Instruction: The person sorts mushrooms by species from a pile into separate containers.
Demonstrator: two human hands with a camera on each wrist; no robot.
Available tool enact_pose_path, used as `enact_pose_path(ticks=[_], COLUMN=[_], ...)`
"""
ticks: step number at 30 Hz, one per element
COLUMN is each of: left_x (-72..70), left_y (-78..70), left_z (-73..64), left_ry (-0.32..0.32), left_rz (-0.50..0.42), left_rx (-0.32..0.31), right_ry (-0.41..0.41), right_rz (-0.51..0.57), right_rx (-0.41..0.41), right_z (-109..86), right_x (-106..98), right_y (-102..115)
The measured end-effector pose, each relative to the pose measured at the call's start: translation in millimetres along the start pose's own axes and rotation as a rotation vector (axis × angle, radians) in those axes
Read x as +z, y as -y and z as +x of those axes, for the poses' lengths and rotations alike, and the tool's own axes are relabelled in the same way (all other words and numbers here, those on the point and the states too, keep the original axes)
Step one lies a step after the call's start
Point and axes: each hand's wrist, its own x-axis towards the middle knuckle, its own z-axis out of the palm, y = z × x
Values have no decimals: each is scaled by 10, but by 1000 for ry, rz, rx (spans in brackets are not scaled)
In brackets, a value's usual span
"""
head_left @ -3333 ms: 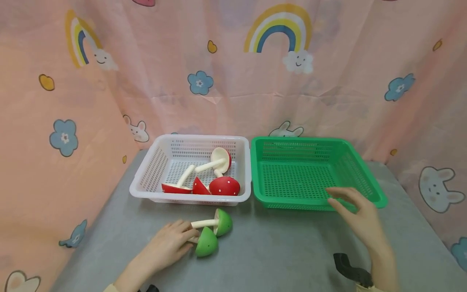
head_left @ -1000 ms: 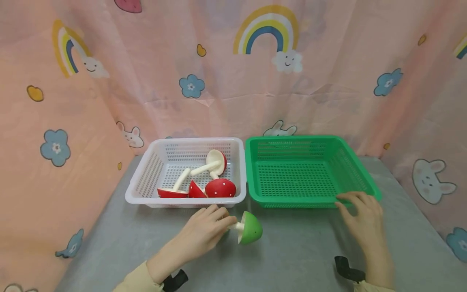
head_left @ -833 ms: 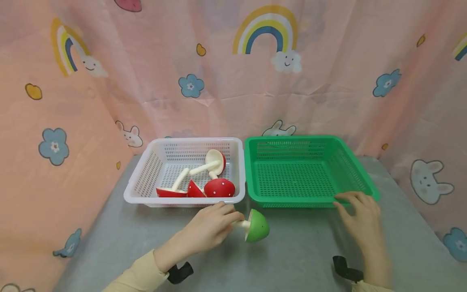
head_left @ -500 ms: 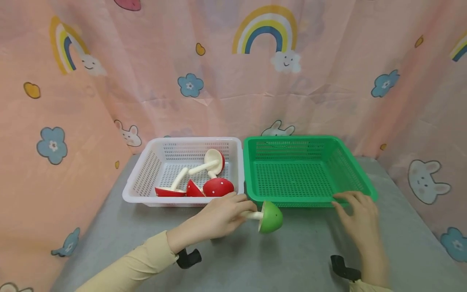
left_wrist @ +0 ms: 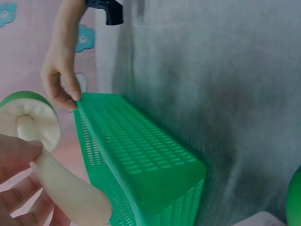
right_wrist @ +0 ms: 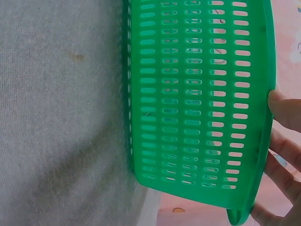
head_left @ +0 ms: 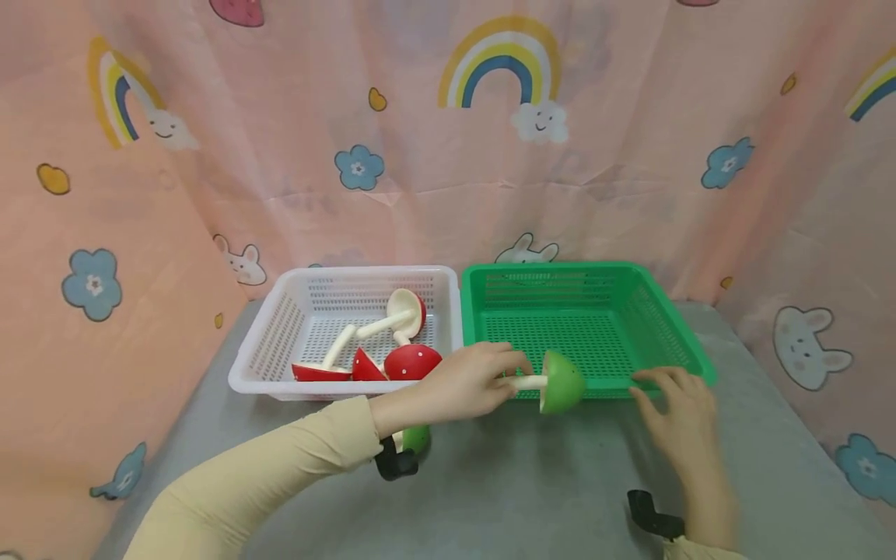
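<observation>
My left hand (head_left: 483,377) pinches the white stem of a green-capped toy mushroom (head_left: 564,383), held sideways above the front edge of the green basket (head_left: 665,327). In the left wrist view, thumb and fingers close round the stem (left_wrist: 70,190), and the cap's cream underside shows. My right hand (head_left: 682,416) holds the basket's front rim near its right corner; the right wrist view has the thumb (right_wrist: 288,112) on one side of the rim and fingers on the other. A second green mushroom (head_left: 418,438) lies on the table, partly hidden by my left forearm and a black wrist mount.
The white basket (head_left: 241,373) stands left of the green one, with several red-capped mushrooms (head_left: 413,362) in it. Both baskets sit on a grey table (head_left: 518,498). A pink patterned curtain (head_left: 616,93) hangs behind and at the sides.
My left hand has taken one green mushroom off the table and carried it right and up to the green basket. My right hand has come down onto that basket's rim.
</observation>
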Motion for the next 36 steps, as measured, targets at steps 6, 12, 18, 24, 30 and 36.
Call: enact_pose_path(ticks=[6,12,18,24,30,36], left_x=[-2,-52,-93,60,248,334], left_y=[-35,-24,67,194,297,359], left_z=[222,454,685,930,1082,1122], left_ry=[52,126,189,305,377,454], left_rz=[51,63,5,-89,-139,-100], left_rx=[21,-32,-79,-148,-208,-211], right_ry=[-10,-2,-5,-9,-13,-24], right_rz=[6,11,21,23,27,20], right_rx=[-12,-7,-20,-16,-20,-27], right_z=[-6,-9,11,24,14,0], right_x=[37,67,67,48,24,14], right_y=[13,23,27,2,-15,-31])
